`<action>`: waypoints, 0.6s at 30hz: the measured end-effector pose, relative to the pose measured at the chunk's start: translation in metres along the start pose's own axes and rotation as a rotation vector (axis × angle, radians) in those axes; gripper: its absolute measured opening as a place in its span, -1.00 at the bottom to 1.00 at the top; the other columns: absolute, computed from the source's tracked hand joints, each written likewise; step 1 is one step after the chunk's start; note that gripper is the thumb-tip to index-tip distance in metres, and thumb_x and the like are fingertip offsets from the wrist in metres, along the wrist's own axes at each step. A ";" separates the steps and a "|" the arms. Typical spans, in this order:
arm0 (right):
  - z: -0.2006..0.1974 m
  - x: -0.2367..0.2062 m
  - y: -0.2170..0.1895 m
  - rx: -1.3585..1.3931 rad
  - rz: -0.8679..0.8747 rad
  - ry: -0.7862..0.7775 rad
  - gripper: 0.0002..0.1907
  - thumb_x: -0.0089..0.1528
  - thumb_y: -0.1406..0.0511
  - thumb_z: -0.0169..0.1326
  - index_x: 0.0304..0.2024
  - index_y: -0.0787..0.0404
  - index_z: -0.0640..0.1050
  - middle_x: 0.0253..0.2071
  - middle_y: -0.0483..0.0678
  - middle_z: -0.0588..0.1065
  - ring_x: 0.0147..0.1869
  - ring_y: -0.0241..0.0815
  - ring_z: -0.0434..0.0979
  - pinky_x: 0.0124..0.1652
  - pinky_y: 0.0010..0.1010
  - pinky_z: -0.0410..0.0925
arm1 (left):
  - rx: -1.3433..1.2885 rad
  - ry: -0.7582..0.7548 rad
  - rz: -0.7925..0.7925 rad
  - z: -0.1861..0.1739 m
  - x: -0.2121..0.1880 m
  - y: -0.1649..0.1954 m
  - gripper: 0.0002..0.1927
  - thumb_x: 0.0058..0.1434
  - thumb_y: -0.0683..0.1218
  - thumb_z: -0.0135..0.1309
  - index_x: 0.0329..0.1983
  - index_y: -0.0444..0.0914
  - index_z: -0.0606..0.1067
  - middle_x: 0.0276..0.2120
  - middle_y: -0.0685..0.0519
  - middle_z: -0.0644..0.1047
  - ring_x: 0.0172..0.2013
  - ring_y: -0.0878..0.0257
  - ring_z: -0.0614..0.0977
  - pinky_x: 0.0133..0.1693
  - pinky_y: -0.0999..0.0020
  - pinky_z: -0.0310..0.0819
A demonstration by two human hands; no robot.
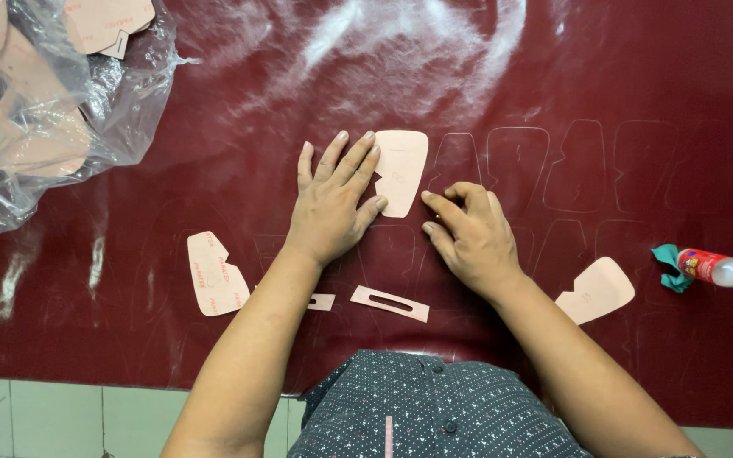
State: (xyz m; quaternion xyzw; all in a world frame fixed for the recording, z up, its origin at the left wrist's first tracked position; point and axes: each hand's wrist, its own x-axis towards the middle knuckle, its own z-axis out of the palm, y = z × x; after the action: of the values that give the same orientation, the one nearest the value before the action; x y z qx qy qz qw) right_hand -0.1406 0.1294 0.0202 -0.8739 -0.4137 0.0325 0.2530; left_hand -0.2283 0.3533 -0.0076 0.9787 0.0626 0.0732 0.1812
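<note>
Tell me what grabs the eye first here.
The dark red sheet fills the view, with faint traced outlines toward its right. At centre, the left hand lies flat, pinning a pale pink card template, with the right hand curled beside its lower edge. Top left sits a clear plastic bag of similar cut pieces; far right lies a small bottle.

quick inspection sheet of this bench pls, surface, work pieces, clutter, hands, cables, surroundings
surface: dark red sheet, glossy, with traced outlines
job's things: pink template flat on sheet
clutter: plastic bag of pink pieces top left; three loose pink pieces, the slotted strip among them; small bottle by green rag at right
grippers: left hand flat, fingers on template; right hand curled, fingertips beside template's lower edge
cables: nothing seen
surroundings: tiled floor below bench edge
</note>
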 end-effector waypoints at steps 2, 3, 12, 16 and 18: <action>0.000 0.001 -0.003 -0.008 0.001 -0.003 -0.55 0.15 0.21 0.32 0.11 0.02 0.63 0.06 -0.02 0.42 0.02 -0.03 0.44 -0.07 -0.24 0.43 | -0.005 0.002 0.002 -0.001 0.000 0.000 -0.28 0.30 0.20 0.09 0.46 -0.18 0.30 0.48 0.14 0.20 0.47 0.06 0.13 0.41 -0.23 -0.25; 0.001 0.001 -0.004 -0.009 -0.001 -0.005 -0.54 0.14 0.20 0.33 0.11 0.02 0.64 0.06 -0.02 0.42 0.02 -0.03 0.44 -0.08 -0.25 0.43 | -0.017 0.004 -0.001 -0.001 0.000 0.000 -0.28 0.29 0.20 0.10 0.45 -0.18 0.31 0.48 0.15 0.21 0.47 0.07 0.14 0.41 -0.23 -0.25; 0.000 0.004 -0.007 -0.021 -0.024 0.006 -0.51 0.13 0.18 0.34 0.12 0.01 0.63 0.07 -0.01 0.42 0.02 -0.03 0.43 -0.09 -0.25 0.44 | -0.052 0.032 -0.010 0.000 -0.001 -0.001 -0.27 0.26 0.23 0.13 0.43 -0.16 0.34 0.46 0.15 0.24 0.47 0.10 0.15 0.42 -0.19 -0.22; 0.000 0.004 -0.007 -0.022 -0.016 -0.005 -0.51 0.13 0.18 0.33 0.13 0.01 0.63 0.06 -0.02 0.42 0.02 -0.03 0.43 -0.09 -0.25 0.44 | -0.053 0.035 -0.010 -0.001 -0.001 -0.001 -0.28 0.27 0.22 0.13 0.43 -0.16 0.35 0.46 0.14 0.25 0.46 0.09 0.16 0.42 -0.20 -0.22; 0.000 0.004 -0.007 -0.030 -0.014 -0.011 -0.51 0.14 0.17 0.33 0.13 0.00 0.63 0.07 -0.02 0.42 0.02 -0.03 0.43 -0.10 -0.26 0.43 | -0.053 0.038 -0.005 -0.001 -0.001 -0.001 -0.32 0.28 0.22 0.13 0.42 -0.11 0.37 0.45 0.14 0.25 0.46 0.08 0.16 0.41 -0.22 -0.22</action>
State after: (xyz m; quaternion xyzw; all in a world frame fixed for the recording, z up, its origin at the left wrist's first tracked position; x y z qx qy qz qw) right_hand -0.1428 0.1360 0.0236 -0.8745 -0.4216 0.0294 0.2381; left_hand -0.2294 0.3541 -0.0071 0.9718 0.0665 0.0927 0.2062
